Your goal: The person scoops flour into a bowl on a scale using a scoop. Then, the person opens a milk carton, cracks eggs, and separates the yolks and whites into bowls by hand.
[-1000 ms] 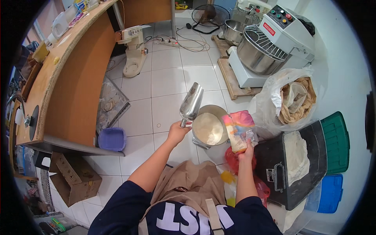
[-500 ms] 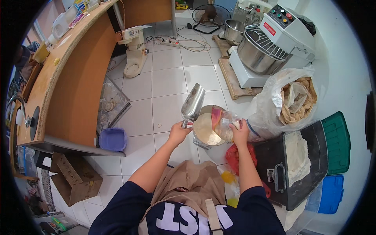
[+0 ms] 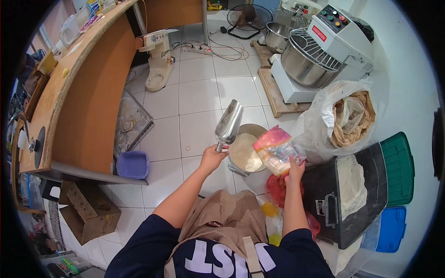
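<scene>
My left hand (image 3: 213, 158) is closed round the handle of a shiny metal scoop (image 3: 229, 122), whose bowl points up and away from me. Just right of it stands a round metal bowl (image 3: 254, 129) holding a pale powder like flour (image 3: 243, 150). In my right hand (image 3: 295, 169) is a clear plastic packet (image 3: 277, 149) with pink and orange print. The packet is tilted beside the bowl's right rim, one corner over it. What is left inside the packet is hard to make out.
On my right, a black bin (image 3: 320, 180) holds white flour, with green (image 3: 399, 169) and blue lids (image 3: 392, 230) behind. A big plastic sack (image 3: 320, 111) and a spiral mixer (image 3: 315, 55) stand beyond. Red plastic bags (image 3: 278, 189) lie below my right hand. A wooden counter (image 3: 92, 97) runs along the left.
My right hand has moved right and slightly down with the packet, drawing it off the bowl. More of the packet's printed face shows. My left hand and the scoop have barely moved.
</scene>
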`<state>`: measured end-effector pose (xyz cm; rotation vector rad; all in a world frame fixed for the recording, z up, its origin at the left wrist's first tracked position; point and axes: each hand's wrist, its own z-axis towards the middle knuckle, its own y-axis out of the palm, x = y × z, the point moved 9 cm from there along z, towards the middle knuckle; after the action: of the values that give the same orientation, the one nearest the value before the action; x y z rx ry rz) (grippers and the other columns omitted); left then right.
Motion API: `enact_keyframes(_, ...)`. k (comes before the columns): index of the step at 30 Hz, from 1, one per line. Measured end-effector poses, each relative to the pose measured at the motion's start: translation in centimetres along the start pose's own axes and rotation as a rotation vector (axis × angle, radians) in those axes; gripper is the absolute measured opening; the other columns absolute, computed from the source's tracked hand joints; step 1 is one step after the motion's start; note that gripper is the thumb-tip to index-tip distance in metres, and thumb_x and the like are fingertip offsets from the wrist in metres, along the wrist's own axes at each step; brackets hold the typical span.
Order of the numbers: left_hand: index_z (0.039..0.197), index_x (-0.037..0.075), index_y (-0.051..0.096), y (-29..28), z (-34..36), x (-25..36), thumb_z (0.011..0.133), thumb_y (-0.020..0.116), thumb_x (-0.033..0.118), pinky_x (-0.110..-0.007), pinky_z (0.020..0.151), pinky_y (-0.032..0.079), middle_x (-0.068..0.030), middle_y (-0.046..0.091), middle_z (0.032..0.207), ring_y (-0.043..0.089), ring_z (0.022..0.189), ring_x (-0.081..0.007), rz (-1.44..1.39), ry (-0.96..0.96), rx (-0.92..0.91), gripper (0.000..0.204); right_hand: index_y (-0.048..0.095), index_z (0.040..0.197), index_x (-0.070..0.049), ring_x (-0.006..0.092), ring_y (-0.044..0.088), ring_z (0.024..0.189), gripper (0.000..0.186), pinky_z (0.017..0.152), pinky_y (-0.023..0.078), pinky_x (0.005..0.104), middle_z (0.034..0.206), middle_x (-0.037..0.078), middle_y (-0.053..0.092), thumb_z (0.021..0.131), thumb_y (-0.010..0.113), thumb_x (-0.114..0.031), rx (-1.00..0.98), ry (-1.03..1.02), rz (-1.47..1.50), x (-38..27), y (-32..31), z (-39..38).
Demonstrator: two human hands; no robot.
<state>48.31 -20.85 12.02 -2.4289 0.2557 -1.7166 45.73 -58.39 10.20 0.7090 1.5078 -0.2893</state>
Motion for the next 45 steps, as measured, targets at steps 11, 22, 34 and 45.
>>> enact_keyframes(11,0.105,0.003,0.063,1.9,-0.2,2.3,0.078,0.068,0.015,-0.027,0.063,0.054,-0.0051,0.064,0.092,0.060,0.080,-0.0122,-0.149,-0.016,-0.066,0.029,0.045,0.122,-0.009,0.0297,0.055,0.106,0.044,0.086,0.046,0.0488,0.119,0.012,0.054,0.091,0.051,-0.040,0.006,0.657,0.552,8.5,1.5,-3.9)
enact_keyframes(22,0.108,-0.001,0.061,4.2,0.6,5.6,0.080,0.069,0.021,-0.027,0.067,0.055,-0.0082,0.063,0.099,0.062,0.083,-0.0144,-0.006,0.082,-0.085,0.036,0.050,0.115,0.000,0.0222,0.055,0.104,0.040,0.087,0.046,0.0366,0.114,0.011,0.056,0.085,0.065,-0.022,0.023,0.151,0.190,2.0,3.1,-2.7)
enact_keyframes(34,0.105,-0.001,0.061,1.0,1.6,0.1,0.078,0.070,0.018,-0.027,0.066,0.054,-0.0066,0.063,0.092,0.062,0.082,-0.0136,-0.035,-0.044,-0.013,0.034,0.049,0.111,0.007,0.0185,0.054,0.102,0.042,0.092,0.040,0.0288,0.106,0.014,0.058,0.077,0.070,-0.006,-0.263,-0.202,-0.618,0.1,7.5,0.3)
enact_keyframes(45,0.105,0.004,0.064,2.7,2.2,0.1,0.074,0.072,0.029,-0.029,0.059,0.045,-0.0051,0.058,0.061,0.057,0.059,-0.0137,-0.017,0.085,0.014,0.040,0.047,0.121,-0.003,0.0198,0.055,0.103,0.041,0.088,0.045,0.0346,0.115,0.009,0.056,0.085,0.064,-0.008,0.024,0.081,0.049,2.9,-0.8,0.5)
